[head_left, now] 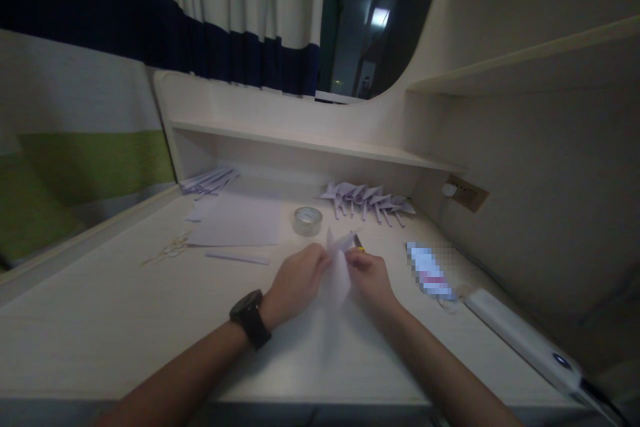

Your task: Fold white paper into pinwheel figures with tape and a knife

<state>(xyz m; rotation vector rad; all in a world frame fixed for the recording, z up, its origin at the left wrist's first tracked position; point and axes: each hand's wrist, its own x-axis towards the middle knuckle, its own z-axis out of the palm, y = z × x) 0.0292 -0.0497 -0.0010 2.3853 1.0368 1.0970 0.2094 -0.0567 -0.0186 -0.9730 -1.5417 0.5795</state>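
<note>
Both hands meet over the middle of the pale desk point(100, 320), pinching a piece of folded white paper point(337, 273) between them. The left hand point(295, 283), with a dark watch point(250, 318) on its wrist, closes its fingertips on the paper's left edge near the top; the right hand point(370, 277) closes on the right edge at about the same height, and something small and yellow shows just above its fingers, too blurred to name. The paper sits in the gap between the two sets of fingers and hangs down below them toward the person, its lower part blurred. Its long axis runs roughly away from the person, and a narrow pointed tip rises above the fingertips, pointing up and toward the back of the desk. Just beyond the hands stands a roll of clear tape point(307, 221). To the left lie a flat white sheet point(235, 227), a paper strip point(237, 257) and scissors point(167, 250). Near the back wall are a row of folded paper shapes point(370, 199) on the right and a stack of folded strips point(207, 181) on the left. A long white device point(525, 337) lies at the right edge.
</note>
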